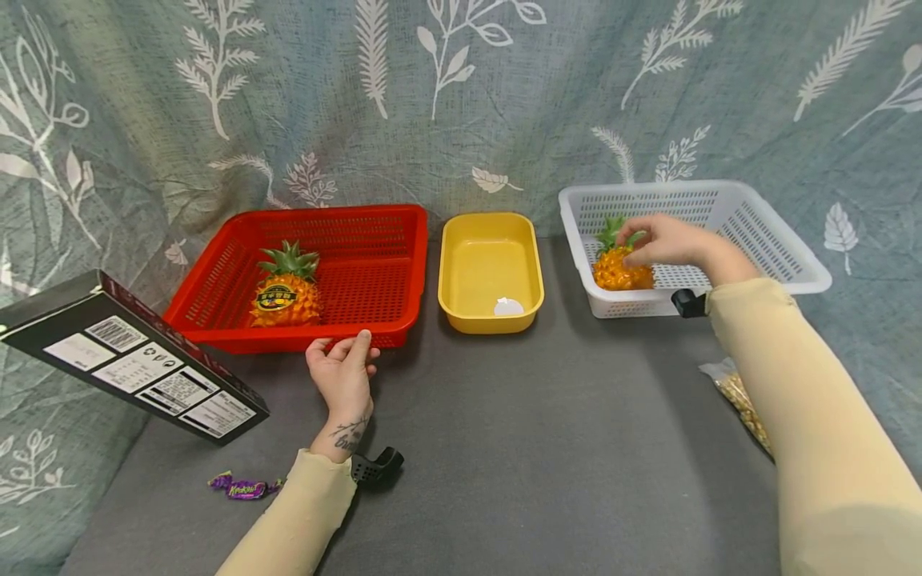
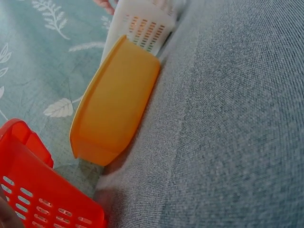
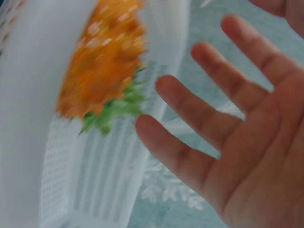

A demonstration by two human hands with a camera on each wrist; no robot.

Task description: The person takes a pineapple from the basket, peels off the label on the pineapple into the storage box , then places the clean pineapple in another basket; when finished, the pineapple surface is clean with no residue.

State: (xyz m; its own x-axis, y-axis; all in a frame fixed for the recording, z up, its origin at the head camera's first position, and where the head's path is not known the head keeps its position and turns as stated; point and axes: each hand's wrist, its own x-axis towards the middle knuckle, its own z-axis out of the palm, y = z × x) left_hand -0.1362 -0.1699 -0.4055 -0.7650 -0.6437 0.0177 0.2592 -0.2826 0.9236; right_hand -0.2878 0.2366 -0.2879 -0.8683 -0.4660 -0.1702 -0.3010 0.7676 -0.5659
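My left hand [image 1: 342, 372] is at the front rim of a red basket [image 1: 346, 332], its thumb at the edge and its fingers curled close beneath. Inside that basket lies an orange pineapple [image 1: 286, 300] with a green crown and a dark label. My right hand [image 1: 666, 242] hovers over a white basket [image 1: 781, 268], fingers spread. Beneath it a second orange pineapple [image 1: 623, 270] lies by the basket's left wall; the right wrist view shows this pineapple [image 3: 104, 61] apart from the fingertips.
Between the baskets stands a yellow tub [image 1: 490, 308] with a small white piece [image 1: 508, 306] inside. A black box [image 1: 137, 360] leans at the left, near a purple-wrapped candy [image 1: 246, 488]. A clear bag [image 1: 735, 392] of pale bits lies partly behind the right sleeve. A patterned curtain [image 1: 490, 112] hangs behind.
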